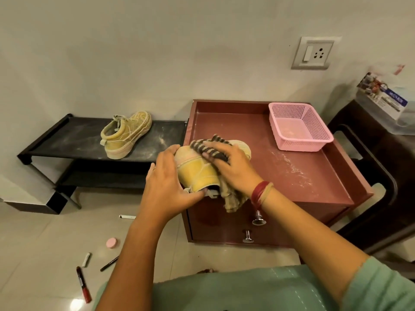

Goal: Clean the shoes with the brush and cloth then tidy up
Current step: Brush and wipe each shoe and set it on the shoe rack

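Observation:
A yellow shoe (197,173) is held above the front left corner of the reddish-brown cabinet top (298,176). My left hand (166,187) grips its heel end. My right hand (231,167) presses a striped cloth (211,149) against the shoe's side, and the cloth's loose end hangs below my wrist. The second yellow shoe (125,133) lies on its side on the black shoe rack (67,140) to the left. No brush is visible.
An empty pink mesh basket (301,129) stands at the cabinet's back right, with white dust streaks beside it. Pens, a marker (83,285) and a pink round lid (111,243) lie on the tiled floor. A dark chair (370,176) stands right of the cabinet.

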Tool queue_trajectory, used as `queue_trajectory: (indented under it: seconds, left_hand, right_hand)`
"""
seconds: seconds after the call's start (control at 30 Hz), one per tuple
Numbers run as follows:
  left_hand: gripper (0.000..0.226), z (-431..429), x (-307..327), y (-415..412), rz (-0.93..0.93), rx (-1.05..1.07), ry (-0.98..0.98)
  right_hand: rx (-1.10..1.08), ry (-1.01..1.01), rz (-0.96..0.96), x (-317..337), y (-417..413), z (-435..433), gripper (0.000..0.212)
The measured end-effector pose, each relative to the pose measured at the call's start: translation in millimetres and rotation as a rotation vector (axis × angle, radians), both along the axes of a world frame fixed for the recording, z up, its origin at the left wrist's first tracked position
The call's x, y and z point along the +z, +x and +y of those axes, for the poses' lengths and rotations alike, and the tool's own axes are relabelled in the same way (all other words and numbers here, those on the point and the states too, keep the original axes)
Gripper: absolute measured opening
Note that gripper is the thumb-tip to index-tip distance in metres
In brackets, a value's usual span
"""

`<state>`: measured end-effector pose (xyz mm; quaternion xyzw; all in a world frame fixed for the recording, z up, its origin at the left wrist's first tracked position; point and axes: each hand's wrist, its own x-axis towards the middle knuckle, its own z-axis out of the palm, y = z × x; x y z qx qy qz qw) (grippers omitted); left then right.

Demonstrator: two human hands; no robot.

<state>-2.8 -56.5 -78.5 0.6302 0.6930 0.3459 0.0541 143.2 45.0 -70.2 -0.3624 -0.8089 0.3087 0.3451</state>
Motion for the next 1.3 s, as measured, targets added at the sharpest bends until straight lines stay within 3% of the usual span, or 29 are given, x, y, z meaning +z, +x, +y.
queue_trajectory:
  seconds: [0.07, 0.2, 0.33, 0.47, 0.6, 0.67, 0.8, 0.87, 0.97, 1.03, 1.17, 1.3]
  left_hand:
    - [0.104, 0.8, 0.0, 1.3, 0.030, -0.019, 0.035]
    - [0.099, 1.7, -0.4, -1.7, 0.057, -0.039, 0.055]
    - [0.101, 1.8, 0.6, -2.1, 0.070, -0.029, 0.038]
    - [0.101, 1.8, -1.9, -3.5, 0.091, -0.048, 0.024]
    - [0.102, 4.1, -0.6, -2.8, 0.056, -0.043, 0.033]
    - [0.102, 4.7, -1.2, -2.1, 0.037, -0.049, 0.030]
    - [0.113, 4.3, -3.1, -2.7, 0.043, -0.041, -0.069]
    - [0.118, 5.2, -4.5, -2.1, 0.059, -0.024, -0.122]
    - [0.118, 6.2, -4.8, -2.8, 0.046, -0.002, -0.165]
    - [0.117, 6.0, -5.2, -5.8, 0.053, -0.005, -0.172]
    - [0.116, 6.7, -5.0, -6.8, 0.090, -0.033, -0.129]
    - [0.114, 7.1, -6.6, -6.3, 0.135, -0.001, -0.139]
  right_hand:
    - [-0.070, 0.005, -0.002, 2.0, 1.2, 1.2, 0.033]
    - [0.146, -0.048, 0.066, 2.5, 1.3, -7.6, 0.037]
    - [-0.048, 0.009, -0.032, 0.9, 5.3, -1.9, 0.033]
    - [0.099, -0.019, 0.021, -0.5, 12.1, -7.8, 0.033]
    - [-0.139, 0.017, -0.285, 1.2, 29.0, 10.0, 0.033]
    - [-0.175, -0.004, -0.257, 5.9, 32.3, 11.7, 0.031]
    - [-0.439, 0.210, -0.464, 4.1, 38.8, 10.6, 0.033]
    - [-0.373, 0.172, -0.436, 2.3, 36.2, 9.7, 0.036]
    - [0.013, 0.089, -0.259, 1.4, 24.8, -1.2, 0.044]
    - [0.175, 0.122, -0.270, -0.5, 20.8, -3.2, 0.047]
    - [-0.145, 0.153, -0.420, 1.9, 24.5, 13.0, 0.045]
    - [0.047, 0.063, -0.321, 0.2, 17.6, -1.2, 0.043]
